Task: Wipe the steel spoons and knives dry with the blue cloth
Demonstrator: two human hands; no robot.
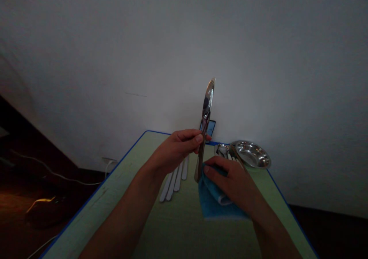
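Note:
My left hand (179,149) pinches a shiny table knife (207,109) near the middle, holding it upright with the blade pointing up in front of the wall. My right hand (234,182) is closed on a blue cloth (211,203), bunched around the lower end of the knife handle. Both hands are above a pale green table (178,228) with a blue edge.
Several white-handled utensils (175,180) lie side by side on the table below my left hand. A round metal dish (253,154) and spoons (222,149) sit at the far right corner. A small dark device (211,128) leans against the wall. Cables lie on the dark floor at left.

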